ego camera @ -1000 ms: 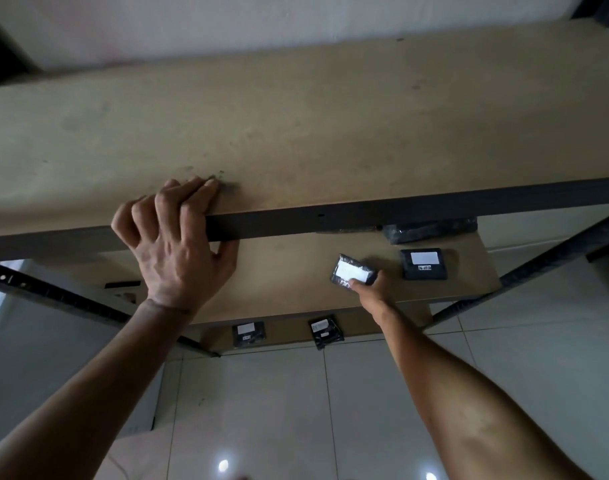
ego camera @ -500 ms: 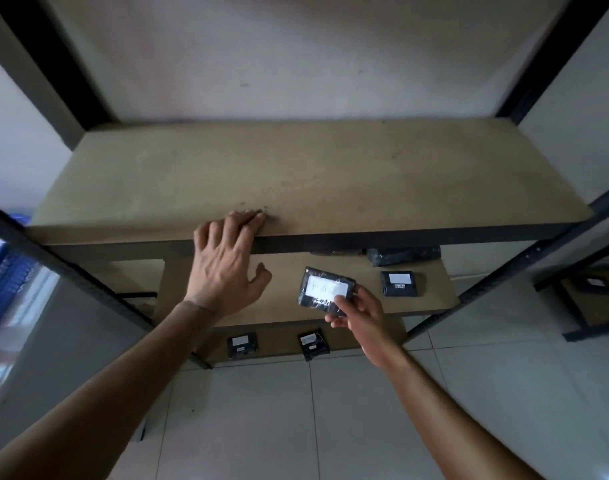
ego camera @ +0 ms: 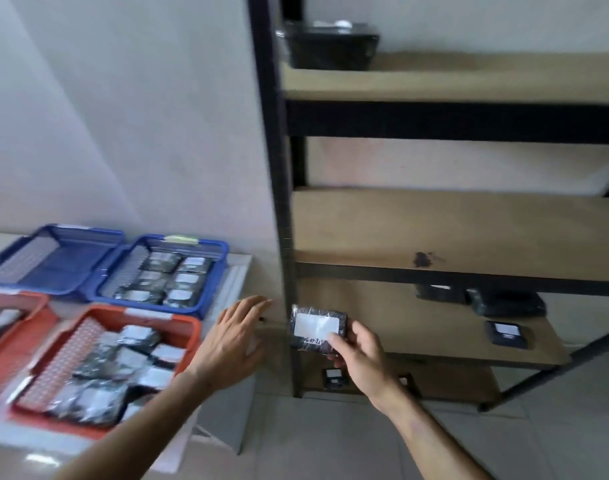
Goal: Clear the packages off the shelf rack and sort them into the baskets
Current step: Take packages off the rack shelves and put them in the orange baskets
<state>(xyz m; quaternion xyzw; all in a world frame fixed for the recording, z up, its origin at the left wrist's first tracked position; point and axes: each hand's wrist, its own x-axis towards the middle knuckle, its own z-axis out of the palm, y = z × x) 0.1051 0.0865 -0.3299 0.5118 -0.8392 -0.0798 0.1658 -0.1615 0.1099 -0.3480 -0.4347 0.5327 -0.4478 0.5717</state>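
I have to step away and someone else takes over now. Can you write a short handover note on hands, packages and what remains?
Right hand holds a black package with a white label, off the shelf rack. Left hand is open and holds nothing, near the baskets.
Done: the near orange basket and the right blue basket hold packages; the left blue basket looks empty.
Left: drop the held package in a basket, then clear the lower-shelf packages, those on the bottom shelf, and a black item on the top shelf.
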